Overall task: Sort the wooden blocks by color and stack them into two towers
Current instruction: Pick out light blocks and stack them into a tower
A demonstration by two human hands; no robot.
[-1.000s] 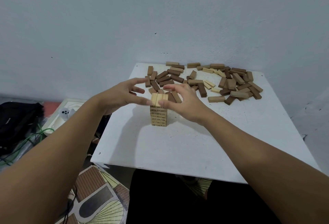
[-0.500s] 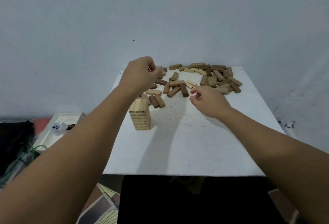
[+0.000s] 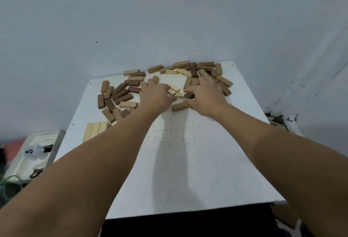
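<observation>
Reaching into the scattered pile at the far side of the bench (image 3: 188, 161), both hands work the pale blocks (image 3: 175, 89) lying between them. Left hand (image 3: 157, 95) spreads flat, fingers straight, holding nothing I can see — right hand (image 3: 204, 97) curls over a darker block (image 3: 188, 95), grip unclear. The light tower (image 3: 96, 130) stands near-left, closer to the left arm.

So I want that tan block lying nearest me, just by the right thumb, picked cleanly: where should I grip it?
Pinch the tan block across its long sides at mid-length, coming from above: it lies flat, its near side free.
</observation>
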